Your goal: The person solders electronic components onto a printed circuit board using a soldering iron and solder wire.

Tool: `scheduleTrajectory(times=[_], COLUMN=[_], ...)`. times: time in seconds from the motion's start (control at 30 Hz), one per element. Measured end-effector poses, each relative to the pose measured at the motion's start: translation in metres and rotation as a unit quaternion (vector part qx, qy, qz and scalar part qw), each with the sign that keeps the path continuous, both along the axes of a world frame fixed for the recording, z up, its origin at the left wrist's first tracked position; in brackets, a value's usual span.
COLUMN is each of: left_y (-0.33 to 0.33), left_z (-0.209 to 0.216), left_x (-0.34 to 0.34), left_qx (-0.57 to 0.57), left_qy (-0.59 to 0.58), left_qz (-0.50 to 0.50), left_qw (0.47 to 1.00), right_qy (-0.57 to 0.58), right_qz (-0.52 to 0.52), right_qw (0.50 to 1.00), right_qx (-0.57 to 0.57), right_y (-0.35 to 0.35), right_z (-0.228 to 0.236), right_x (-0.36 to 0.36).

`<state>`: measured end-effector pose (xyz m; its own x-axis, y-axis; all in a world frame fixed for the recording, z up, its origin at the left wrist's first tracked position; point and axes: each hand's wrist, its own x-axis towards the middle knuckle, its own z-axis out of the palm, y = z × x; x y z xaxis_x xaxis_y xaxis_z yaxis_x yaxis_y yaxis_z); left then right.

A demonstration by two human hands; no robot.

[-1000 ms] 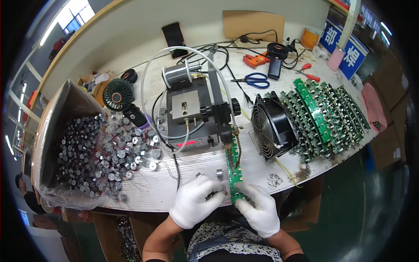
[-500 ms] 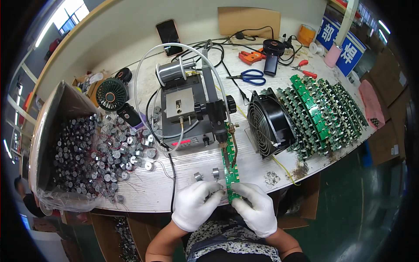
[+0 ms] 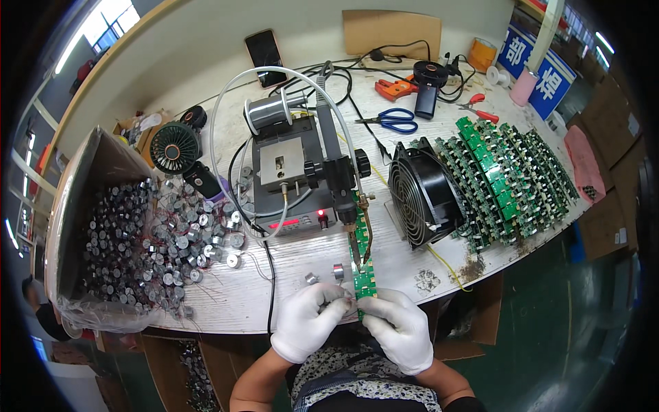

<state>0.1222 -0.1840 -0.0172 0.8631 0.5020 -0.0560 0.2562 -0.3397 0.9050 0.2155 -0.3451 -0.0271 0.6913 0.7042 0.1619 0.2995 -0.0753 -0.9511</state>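
Observation:
A long green circuit board strip (image 3: 364,280) lies under the soldering head, its lower end between my white-gloved hands. At the strip's left edge, my left hand (image 3: 310,321) is closed in a pinch on a thin reddish wire, of which only a bit shows. My right hand (image 3: 399,331) is closed too, its fingertips over the strip's right edge; whatever they pinch is hidden. Two small silver motors, one (image 3: 338,271) upright and another (image 3: 311,278) tilted, sit just beyond my left hand. The soldering iron tip (image 3: 356,257) points down at the strip.
A soldering machine (image 3: 292,223) with a solder spool (image 3: 269,113) stands ahead. Left, motors (image 3: 182,240) spill from a plastic-lined box (image 3: 62,226). A black fan (image 3: 422,196) and stacked circuit boards (image 3: 501,182) stand right. Blue scissors (image 3: 398,121) and a phone (image 3: 265,58) lie behind.
A red light has come on beside the machine's knob. My right hand's fingertips have shifted slightly left and toward me over the strip. My left hand has barely moved.

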Motion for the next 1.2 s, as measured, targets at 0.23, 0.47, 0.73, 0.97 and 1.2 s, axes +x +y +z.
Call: scheduleTrajectory(times=[0.23, 0.47, 0.73, 0.97, 1.2], left_y=[0.002, 0.005, 0.011, 0.013, 0.018], left_z=[0.005, -0.005, -0.004, 0.001, 0.008], left_x=[0.004, 0.009, 0.012, 0.019, 0.026], left_qx=[-0.129, -0.094, -0.159, -0.247, -0.297], left_qy=[0.029, -0.002, 0.0, 0.018, 0.037], left_qz=[0.003, -0.001, -0.026, -0.032, -0.017], left_qw=[0.991, 0.996, 0.987, 0.968, 0.954], right_qy=[-0.026, 0.346, 0.365, 0.341, 0.313], right_qz=[-0.006, -0.029, -0.036, -0.029, -0.013], right_qw=[1.0, 0.928, 0.919, 0.923, 0.922], right_qx=[-0.01, 0.135, 0.143, 0.177, 0.227], right_y=[-0.001, 0.007, 0.0, 0.018, 0.026], right_z=[-0.005, 0.004, 0.0, -0.002, -0.009], right_x=[-0.003, -0.014, -0.021, -0.011, -0.007])
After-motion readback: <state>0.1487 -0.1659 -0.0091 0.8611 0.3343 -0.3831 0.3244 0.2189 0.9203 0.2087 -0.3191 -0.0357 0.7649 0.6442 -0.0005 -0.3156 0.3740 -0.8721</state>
